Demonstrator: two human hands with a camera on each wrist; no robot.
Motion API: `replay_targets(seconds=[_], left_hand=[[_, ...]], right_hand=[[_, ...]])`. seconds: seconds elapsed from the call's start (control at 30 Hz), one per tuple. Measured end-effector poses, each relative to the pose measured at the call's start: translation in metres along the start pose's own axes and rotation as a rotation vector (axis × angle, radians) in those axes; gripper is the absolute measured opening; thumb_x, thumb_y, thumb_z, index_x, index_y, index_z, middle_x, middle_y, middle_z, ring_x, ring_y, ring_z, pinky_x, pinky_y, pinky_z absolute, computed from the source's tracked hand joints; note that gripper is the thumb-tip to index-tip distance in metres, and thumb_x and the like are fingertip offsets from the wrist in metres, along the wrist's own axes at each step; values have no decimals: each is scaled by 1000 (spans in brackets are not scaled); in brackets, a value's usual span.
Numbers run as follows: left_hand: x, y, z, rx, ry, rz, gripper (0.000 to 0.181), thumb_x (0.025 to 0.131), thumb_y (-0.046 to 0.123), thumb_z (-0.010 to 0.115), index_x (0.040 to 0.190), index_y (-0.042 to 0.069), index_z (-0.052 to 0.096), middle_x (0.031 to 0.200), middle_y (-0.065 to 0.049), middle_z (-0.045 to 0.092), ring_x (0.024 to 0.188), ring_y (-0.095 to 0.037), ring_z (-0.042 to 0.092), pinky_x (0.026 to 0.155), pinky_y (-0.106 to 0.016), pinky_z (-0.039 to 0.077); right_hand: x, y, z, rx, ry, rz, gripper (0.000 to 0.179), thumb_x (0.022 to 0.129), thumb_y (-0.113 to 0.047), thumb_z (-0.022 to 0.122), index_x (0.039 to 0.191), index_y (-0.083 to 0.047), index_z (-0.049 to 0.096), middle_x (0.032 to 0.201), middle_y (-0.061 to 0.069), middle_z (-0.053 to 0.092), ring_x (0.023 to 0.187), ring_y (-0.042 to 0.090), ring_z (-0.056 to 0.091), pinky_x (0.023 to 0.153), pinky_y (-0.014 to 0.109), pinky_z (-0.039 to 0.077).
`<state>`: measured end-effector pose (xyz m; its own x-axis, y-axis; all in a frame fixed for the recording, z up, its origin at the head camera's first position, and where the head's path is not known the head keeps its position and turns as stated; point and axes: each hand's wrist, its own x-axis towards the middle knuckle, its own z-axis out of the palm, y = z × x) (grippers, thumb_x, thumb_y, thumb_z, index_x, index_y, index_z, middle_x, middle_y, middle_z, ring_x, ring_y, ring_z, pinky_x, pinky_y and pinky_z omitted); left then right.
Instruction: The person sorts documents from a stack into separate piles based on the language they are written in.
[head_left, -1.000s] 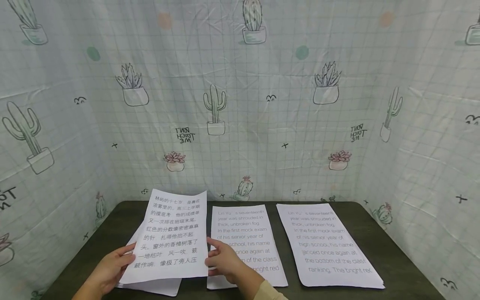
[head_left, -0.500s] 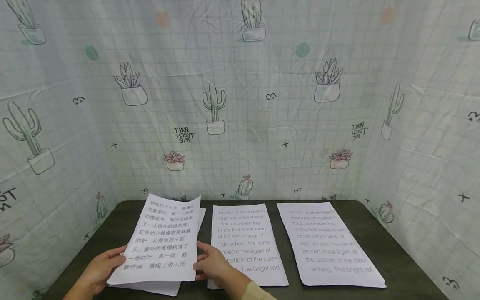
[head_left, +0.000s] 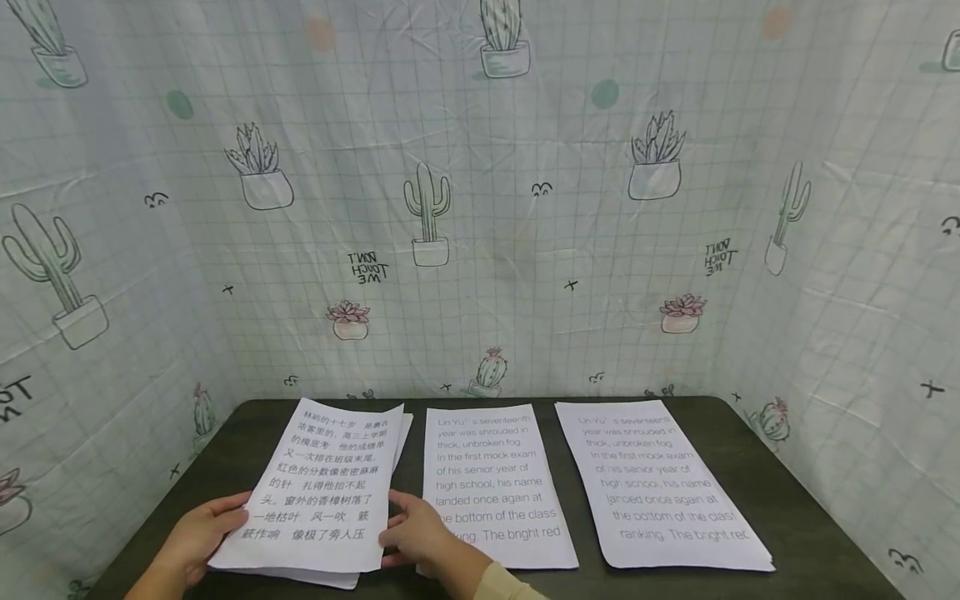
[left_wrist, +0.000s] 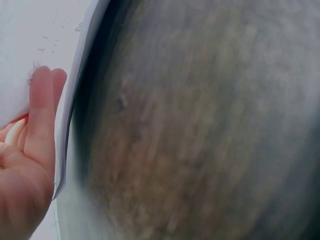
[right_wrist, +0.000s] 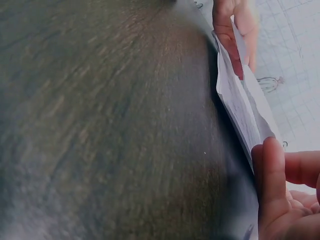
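Observation:
A white sheet of paper point(head_left: 315, 492) printed with large Chinese characters is held by both hands at the left of the table. My left hand point(head_left: 197, 533) pinches its left edge, thumb on top. On the opposite edge, my right hand point(head_left: 422, 532) grips the sheet between thumb and fingers. More white paper point(head_left: 333, 578) lies beneath, showing at the bottom and upper right. In the right wrist view, a gap separates the held sheet point(right_wrist: 257, 102) from the paper below. The left wrist view shows left-hand fingers point(left_wrist: 41, 110) against the white paper.
A stack of paper with English print point(head_left: 487, 467) lies in the middle, partly behind the right hand. Another English-printed stack point(head_left: 660, 492) lies on the right. All rest on a dark wooden table point(head_left: 780, 467). A cactus-patterned curtain point(head_left: 480, 250) surrounds the back and sides.
The held sheet has moved left and down, closer to the paper underneath. Both hands moved with it, and the right hand covers less of the middle stack.

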<state>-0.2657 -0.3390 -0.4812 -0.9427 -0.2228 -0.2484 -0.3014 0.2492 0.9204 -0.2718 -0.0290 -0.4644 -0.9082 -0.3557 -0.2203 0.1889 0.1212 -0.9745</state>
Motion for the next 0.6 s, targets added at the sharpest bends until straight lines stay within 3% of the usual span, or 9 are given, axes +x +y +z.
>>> replay_targets(seconds=[0.17, 0.33, 0.5, 0.6], left_hand=[[0, 1, 1, 4, 15, -19, 55, 98, 11, 53, 143, -15, 34, 100, -9, 71, 78, -15, 67, 67, -36, 59], [-1, 3, 2, -7, 38, -59, 62, 96, 19, 61, 143, -12, 36, 127, -32, 56, 81, -15, 64, 69, -34, 56], [-1, 4, 1, 1, 40, -68, 66, 95, 23, 63, 144, -11, 35, 144, -33, 41, 91, -17, 64, 76, -34, 56], [-2, 6, 0, 41, 33, -32, 67, 96, 24, 61, 145, -12, 33, 147, -34, 37, 106, -31, 65, 86, -40, 56]], right_hand=[[-2, -1, -1, -19, -28, 29, 65, 81, 8, 63, 142, 7, 42, 94, 9, 64, 77, 15, 67, 60, 30, 61], [-2, -3, -2, -49, -53, 59, 60, 86, 0, 63, 142, 8, 42, 92, 8, 67, 80, 16, 70, 63, 32, 61], [-1, -4, -2, -61, -51, 75, 58, 88, -3, 63, 141, 8, 43, 95, 9, 66, 84, 19, 70, 66, 34, 62], [-1, -4, -3, -68, -47, 66, 58, 87, -3, 63, 141, 8, 44, 100, 11, 67, 87, 21, 70, 67, 36, 62]])
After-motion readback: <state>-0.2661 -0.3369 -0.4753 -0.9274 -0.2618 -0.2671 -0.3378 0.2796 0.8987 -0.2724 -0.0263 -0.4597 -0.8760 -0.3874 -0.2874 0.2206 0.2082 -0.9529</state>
